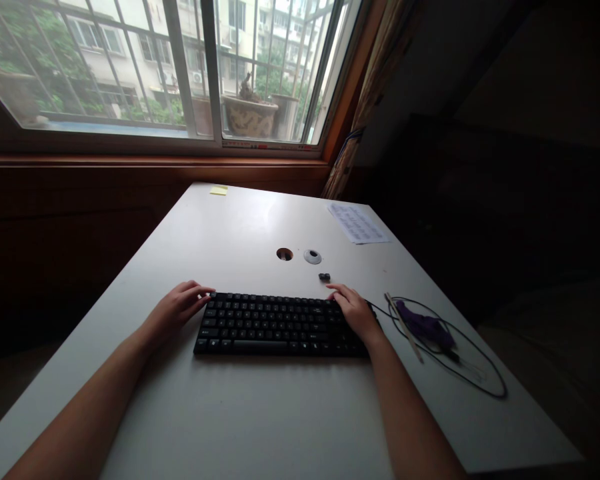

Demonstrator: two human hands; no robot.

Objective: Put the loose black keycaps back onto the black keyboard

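A black keyboard [265, 323] lies flat on the white table, its long side facing me. At its back left corner, the fingertips of my left hand [183, 303] close on the edge beside the corner key. Over the right-hand part of the keyboard rests my right hand [353, 310], fingers bent at the back edge and covering some keys there. Just behind those fingers sit small black pieces like keycaps [325, 277], apart from the hand. A black cable [485, 360] runs from behind my right hand into a loop on the right.
Within the cable loop are a purple cloth [424, 325] and a thin stick [405, 330]. Behind the keyboard are a round hole [285, 254] and a grey round cover [313, 257]. Printed paper [359, 223] and a yellow sticky note [219, 191] lie farther back, before the window.
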